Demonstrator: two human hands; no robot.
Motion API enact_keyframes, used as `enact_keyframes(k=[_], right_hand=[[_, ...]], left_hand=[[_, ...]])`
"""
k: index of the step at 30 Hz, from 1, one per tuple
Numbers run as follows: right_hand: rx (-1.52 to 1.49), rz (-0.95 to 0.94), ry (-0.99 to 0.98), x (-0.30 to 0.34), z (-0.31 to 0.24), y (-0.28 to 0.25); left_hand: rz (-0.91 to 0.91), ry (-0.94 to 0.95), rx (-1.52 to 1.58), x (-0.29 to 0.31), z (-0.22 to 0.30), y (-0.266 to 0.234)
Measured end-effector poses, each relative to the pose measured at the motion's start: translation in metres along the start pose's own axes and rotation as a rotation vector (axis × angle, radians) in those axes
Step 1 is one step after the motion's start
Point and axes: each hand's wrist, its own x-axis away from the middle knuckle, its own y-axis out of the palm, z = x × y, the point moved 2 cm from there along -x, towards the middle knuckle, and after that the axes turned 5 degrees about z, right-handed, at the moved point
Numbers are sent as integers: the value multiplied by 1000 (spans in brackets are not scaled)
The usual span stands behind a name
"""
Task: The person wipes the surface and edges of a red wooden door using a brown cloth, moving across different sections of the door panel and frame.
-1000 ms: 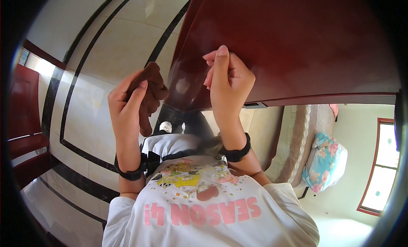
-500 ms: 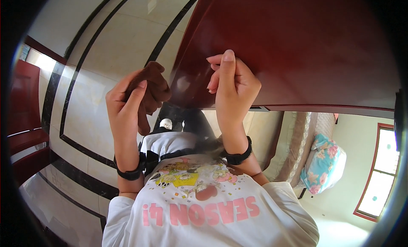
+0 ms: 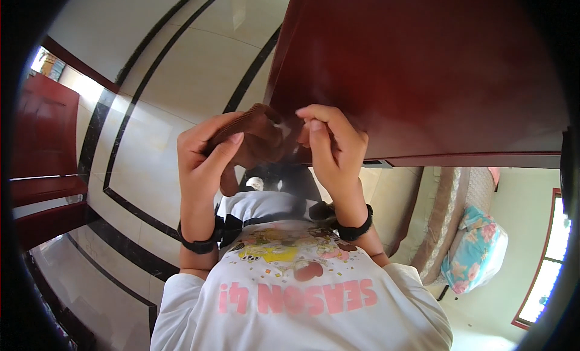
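A soft brown glove hangs in front of me; one finger-like part droops below the rest. My left hand is closed on its near-left side, thumb pressed flat over it and the other fingers behind. The glove's upper rim looks stitched or ribbed. Just right of the glove, my right hand is curled, its thumb folded in against the bent index finger. Between those fingertips nothing shows, and a narrow gap appears to separate them from the glove.
A glossy dark red tabletop spreads beyond my right hand. Pale floor tiles with black bands lie to the left, where red wooden furniture stands. At lower right are a bed and a flowered blue bundle.
My right hand has come down close to the glove. My left hand and the glove have shifted right in the picture, and the glove has turned, showing its rim.
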Motion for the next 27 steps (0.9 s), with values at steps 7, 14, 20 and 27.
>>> enact_keyframes(k=[7,14,20,27], right_hand=[[-327,-258,480,-5,4,3],[-658,-172,342,-4,1,5],[-650,-474,622,0,28,22],[-573,-583,455,7,22,21]], left_hand=[[24,40,8,2,4,2],[61,-38,55,2,7,4],[99,35,61,1,4,-6],[44,23,525,3,-1,-11]])
